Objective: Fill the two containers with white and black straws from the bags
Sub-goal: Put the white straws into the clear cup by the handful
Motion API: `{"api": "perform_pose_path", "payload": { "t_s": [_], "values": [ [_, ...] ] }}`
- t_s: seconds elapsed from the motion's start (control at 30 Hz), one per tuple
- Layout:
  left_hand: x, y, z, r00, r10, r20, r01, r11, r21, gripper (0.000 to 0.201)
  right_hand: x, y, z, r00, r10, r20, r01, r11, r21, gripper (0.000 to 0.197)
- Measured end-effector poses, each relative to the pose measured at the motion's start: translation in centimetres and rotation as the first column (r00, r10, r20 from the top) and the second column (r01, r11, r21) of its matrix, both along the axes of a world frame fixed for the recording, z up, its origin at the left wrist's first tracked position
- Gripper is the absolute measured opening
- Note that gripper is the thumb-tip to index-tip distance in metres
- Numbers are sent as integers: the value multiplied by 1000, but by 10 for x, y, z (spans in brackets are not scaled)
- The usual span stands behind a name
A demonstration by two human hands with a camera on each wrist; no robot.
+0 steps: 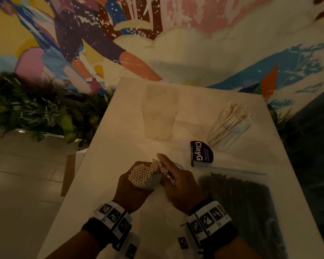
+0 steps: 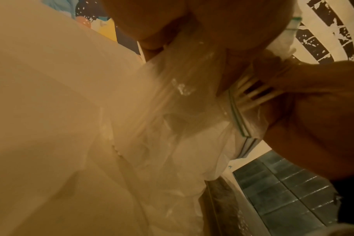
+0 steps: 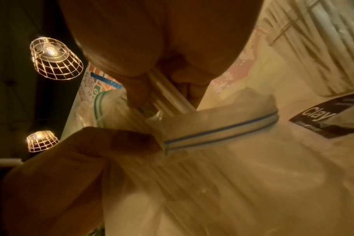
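My left hand [image 1: 128, 187] grips an upright bundle of white straws [image 1: 141, 173] through its clear zip bag [image 3: 222, 127], low over the white table [image 1: 120, 131]. Beside it, my right hand [image 1: 180, 182] pinches a few white straws [image 2: 251, 94] at the bag's open mouth, with the index finger stretched forward. A pale, translucent container [image 1: 159, 113] stands at the far middle. To its right stands a clear round container [image 1: 230, 126] holding white straws. The bag of black straws [image 1: 241, 202] lies flat on the right.
A purple "ClayG" label [image 1: 201, 153] lies between the clear container and the bags. The table's left edge drops to a tiled floor with green plants [image 1: 36, 109]. A painted wall stands behind. Wire lamps [image 3: 55, 59] hang overhead.
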State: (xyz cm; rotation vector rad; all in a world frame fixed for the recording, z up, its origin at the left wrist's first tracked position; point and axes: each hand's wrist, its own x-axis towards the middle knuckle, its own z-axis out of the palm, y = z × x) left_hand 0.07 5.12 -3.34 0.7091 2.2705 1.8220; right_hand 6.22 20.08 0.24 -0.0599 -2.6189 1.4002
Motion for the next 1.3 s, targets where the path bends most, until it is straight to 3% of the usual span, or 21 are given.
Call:
{"api": "perform_pose_path", "payload": {
  "t_s": [0.1, 0.17, 0.33, 0.57, 0.67, 0.8, 0.97, 1.1, 1.17, 1.3],
  "values": [
    [0, 2, 1, 999, -25, -33, 24, 999, -41, 58, 0, 2, -4, 999, -20, -41, 22, 999, 36, 51],
    [1, 1, -1, 997, -68, 19, 69, 997, -32, 72, 0, 2, -8, 994, -57, -93, 63, 996, 67, 45],
    [1, 9, -1, 998, 51, 46, -52, 998, 28, 53, -5, -2, -9, 969, -145, -198, 177, 972, 152, 37],
    [2, 12, 9, 994, 102, 48, -96, 989, -108, 47, -3, 1, -9, 973, -158, -166, 166, 986, 33, 22],
    [-3, 9, 10, 981, 141, 130, -131, 988, -82, 42, -4, 7, -3, 960, -207, -187, 211, 977, 0, 11],
    [-5, 0, 1, 972, 183, 146, -174, 982, -72, 44, -6, 13, 5, 935, -268, -230, 271, 962, -22, 14],
    [0, -5, -1, 979, 159, 124, -146, 984, -106, 56, 4, 10, -4, 973, -229, 25, 230, 973, -24, 31],
    [2, -4, 6, 995, 80, 61, -71, 989, -130, 34, 10, 11, -6, 953, -277, -120, 269, 960, -78, 2],
    [-1, -6, 1, 994, 83, 75, -73, 989, -127, 40, 10, 12, -6, 948, -293, -124, 286, 955, -75, 10],
    [-5, -7, -7, 990, 86, 109, -73, 991, -114, 49, 2, 15, -16, 953, -279, -120, 281, 960, 6, 51]
  ]
}}
